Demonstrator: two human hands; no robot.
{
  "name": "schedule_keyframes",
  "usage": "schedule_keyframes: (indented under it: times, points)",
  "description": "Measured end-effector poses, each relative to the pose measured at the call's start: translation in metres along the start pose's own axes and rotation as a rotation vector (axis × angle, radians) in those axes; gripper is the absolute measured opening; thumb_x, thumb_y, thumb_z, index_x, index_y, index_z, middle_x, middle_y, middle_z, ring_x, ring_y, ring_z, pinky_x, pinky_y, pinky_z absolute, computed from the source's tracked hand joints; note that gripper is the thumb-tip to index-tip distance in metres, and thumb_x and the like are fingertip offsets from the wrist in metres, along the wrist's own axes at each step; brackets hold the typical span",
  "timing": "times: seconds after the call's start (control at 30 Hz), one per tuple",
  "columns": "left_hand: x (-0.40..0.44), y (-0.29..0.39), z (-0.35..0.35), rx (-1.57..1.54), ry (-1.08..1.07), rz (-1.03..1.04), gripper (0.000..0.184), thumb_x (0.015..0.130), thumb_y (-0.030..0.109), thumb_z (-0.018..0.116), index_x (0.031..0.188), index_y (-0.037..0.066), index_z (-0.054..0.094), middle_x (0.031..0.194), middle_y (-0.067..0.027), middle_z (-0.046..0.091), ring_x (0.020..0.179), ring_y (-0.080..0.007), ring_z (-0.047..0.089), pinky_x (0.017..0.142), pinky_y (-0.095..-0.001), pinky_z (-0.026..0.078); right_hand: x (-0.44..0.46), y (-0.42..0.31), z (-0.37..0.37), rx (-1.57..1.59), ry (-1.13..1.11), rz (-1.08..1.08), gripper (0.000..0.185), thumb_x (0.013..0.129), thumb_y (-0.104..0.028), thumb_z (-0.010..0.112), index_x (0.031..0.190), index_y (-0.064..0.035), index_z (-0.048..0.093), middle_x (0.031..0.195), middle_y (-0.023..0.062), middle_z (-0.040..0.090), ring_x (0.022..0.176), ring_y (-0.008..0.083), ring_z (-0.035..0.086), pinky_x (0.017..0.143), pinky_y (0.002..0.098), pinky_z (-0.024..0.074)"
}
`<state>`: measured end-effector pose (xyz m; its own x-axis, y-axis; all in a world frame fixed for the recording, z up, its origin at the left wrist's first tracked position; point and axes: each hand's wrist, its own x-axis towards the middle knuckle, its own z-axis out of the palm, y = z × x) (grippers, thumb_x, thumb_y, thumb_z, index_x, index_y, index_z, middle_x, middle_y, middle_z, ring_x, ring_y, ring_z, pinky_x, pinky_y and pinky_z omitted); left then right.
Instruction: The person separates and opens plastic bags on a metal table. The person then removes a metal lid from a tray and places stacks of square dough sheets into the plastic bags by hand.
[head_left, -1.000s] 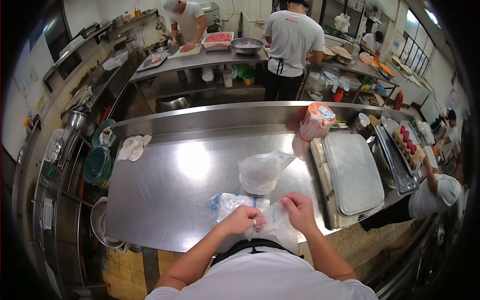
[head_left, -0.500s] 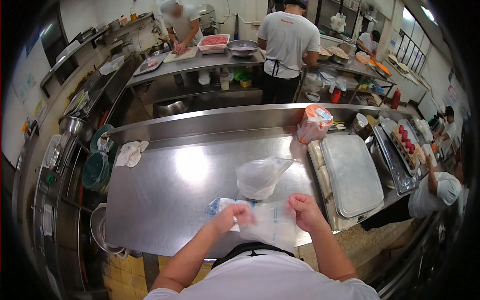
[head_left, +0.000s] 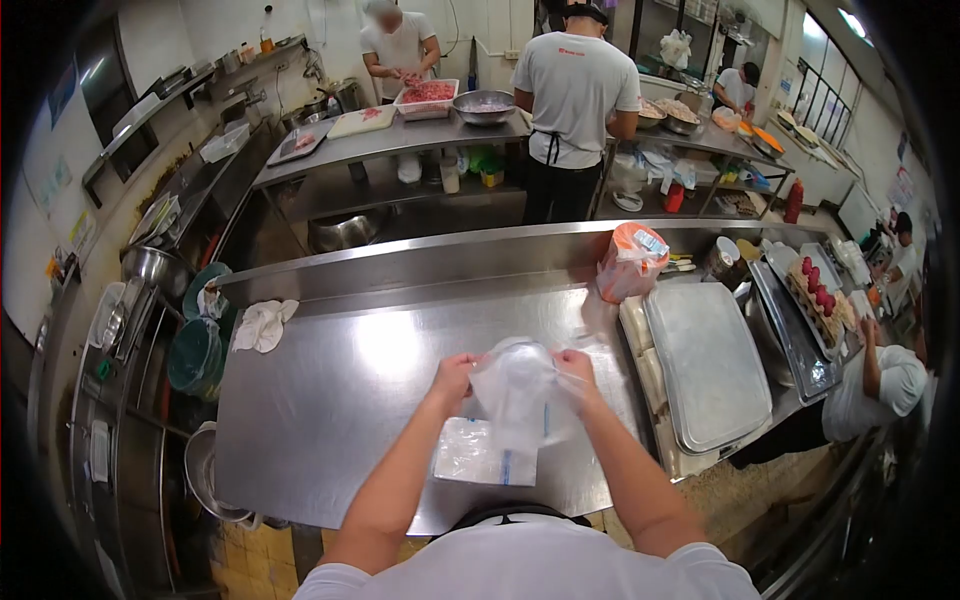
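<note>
A thin clear plastic bag [head_left: 513,415] is stretched between my two hands over the steel table. My left hand [head_left: 455,378] is closed on its left edge, and my right hand [head_left: 574,369] pinches the right edge. Behind the bag, the white filled bag is mostly hidden, with only part showing through the film. Below my left hand lies a flat pack of clear bags with blue print [head_left: 484,452], partly overlapped by the held bag.
The steel table [head_left: 310,420] bears a white cloth [head_left: 263,326], an orange tub [head_left: 632,262] and lidded trays [head_left: 708,365] at right. Egg trays [head_left: 822,300] stand farther right. Co-workers stand behind the back counter, and one [head_left: 880,385] is at the right edge.
Both hands have moved forward, away from my body, carrying the clear bag up to the white filled bag. The pack of bags is now more exposed. The back-left co-worker's hands have moved to the meat tray.
</note>
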<state>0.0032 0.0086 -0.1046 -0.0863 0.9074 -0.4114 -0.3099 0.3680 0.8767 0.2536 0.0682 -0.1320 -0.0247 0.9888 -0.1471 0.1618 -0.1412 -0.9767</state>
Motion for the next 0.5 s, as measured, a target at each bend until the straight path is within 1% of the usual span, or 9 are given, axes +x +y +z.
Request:
schedule_keyframes:
  times: [0.07, 0.13, 0.17, 0.23, 0.3, 0.33, 0.37, 0.47, 0.5]
  points:
    - [0.012, -0.021, 0.001, -0.118, 0.028, -0.051, 0.011, 0.09, 0.018, 0.07, 0.091, 0.007, 0.072, 0.074, 0.0011, 0.064, 0.059, -0.0087, 0.051, 0.05, -0.0268, 0.037, 0.006, 0.047, 0.012, 0.215, 0.001, 0.058, 0.027, 0.091, -0.021, 0.069, 0.07, -0.0035, 0.065, 0.065, 0.001, 0.059, 0.062, 0.0114, 0.05, 0.053, 0.0349, 0.042]
    - [0.018, -0.04, 0.004, -0.3, 0.095, -0.023, 0.012, 0.089, 0.017, 0.07, 0.092, 0.006, 0.072, 0.074, -0.0002, 0.066, 0.06, -0.0112, 0.056, 0.052, -0.0289, 0.041, 0.005, 0.053, 0.012, 0.052, -0.006, 0.081, 0.01, 0.085, -0.009, 0.065, 0.078, -0.002, 0.065, 0.065, 0.0031, 0.058, 0.054, 0.014, 0.052, 0.046, 0.0341, 0.0421]
    - [0.028, -0.057, -0.003, -0.096, 0.12, -0.007, 0.012, 0.089, 0.016, 0.069, 0.094, 0.005, 0.073, 0.076, -0.001, 0.067, 0.062, -0.0128, 0.058, 0.054, -0.0302, 0.044, 0.003, 0.054, 0.011, -0.028, -0.01, 0.088, 0.002, 0.082, -0.003, 0.064, 0.082, -0.0013, 0.065, 0.065, 0.0042, 0.058, 0.05, 0.0152, 0.053, 0.042, 0.0337, 0.0422]
    - [0.052, -0.084, -0.016, 0.308, 0.165, 0.037, 0.014, 0.088, 0.012, 0.066, 0.098, 0.004, 0.073, 0.079, -0.0027, 0.069, 0.065, -0.0161, 0.062, 0.059, -0.0328, 0.05, -0.003, 0.051, 0.014, 0.098, 0.01, 0.127, 0.005, 0.079, 0.001, 0.062, 0.083, 0.0004, 0.065, 0.065, 0.0067, 0.059, 0.047, 0.0169, 0.053, 0.039, 0.0344, 0.0419]
    - [0.049, -0.075, -0.014, 0.386, 0.163, 0.035, 0.02, 0.088, 0.011, 0.066, 0.105, 0.003, 0.071, 0.087, -0.0041, 0.07, 0.072, -0.016, 0.064, 0.068, -0.0311, 0.052, -0.009, 0.041, 0.01, 0.073, -0.031, 0.111, 0.011, 0.077, 0.004, 0.06, 0.087, 0.0018, 0.065, 0.068, 0.0085, 0.061, 0.05, 0.0187, 0.055, 0.043, 0.0346, 0.0452]
    - [0.041, -0.071, -0.012, 0.425, 0.161, 0.026, 0.024, 0.087, 0.011, 0.065, 0.109, 0.003, 0.071, 0.091, -0.0048, 0.07, 0.076, -0.016, 0.065, 0.072, -0.0302, 0.054, -0.015, 0.028, -0.001, -0.016, -0.082, 0.084, 0.015, 0.077, 0.005, 0.059, 0.09, 0.0023, 0.066, 0.07, 0.009, 0.062, 0.054, 0.0197, 0.058, 0.048, 0.0344, 0.0486]
    - [0.033, -0.071, -0.015, 0.375, 0.119, 0.141, 0.031, 0.088, 0.014, 0.066, 0.117, 0.003, 0.067, 0.101, -0.0077, 0.069, 0.086, -0.0172, 0.064, 0.079, -0.0299, 0.052, -0.02, 0.019, -0.011, -0.106, -0.134, 0.055, 0.02, 0.076, 0.006, 0.058, 0.094, 0.0029, 0.066, 0.072, 0.0095, 0.063, 0.059, 0.0206, 0.061, 0.053, 0.0343, 0.052]
    - [0.009, -0.063, -0.034, 0.308, -0.024, 0.43, 0.054, 0.089, 0.022, 0.069, 0.138, 0.004, 0.053, 0.13, -0.0164, 0.06, 0.116, -0.0219, 0.058, 0.099, -0.0316, 0.046, -0.027, 0.012, -0.033, -0.343, -0.196, -0.394, 0.046, 0.08, -0.016, 0.077, 0.12, 0.002, 0.062, 0.108, 0.0145, 0.07, 0.097, 0.0294, 0.067, 0.085, 0.0395, 0.0538]
    - [-0.007, -0.055, -0.033, 0.339, -0.08, 0.487, 0.062, 0.089, 0.025, 0.07, 0.143, 0.003, 0.047, 0.139, -0.0196, 0.054, 0.126, -0.0243, 0.053, 0.105, -0.0338, 0.043, -0.034, 0.001, -0.033, -0.335, -0.261, -0.422, 0.054, 0.078, -0.017, 0.08, 0.124, 0.0012, 0.059, 0.114, 0.0149, 0.068, 0.104, 0.0293, 0.066, 0.089, 0.0395, 0.0521]
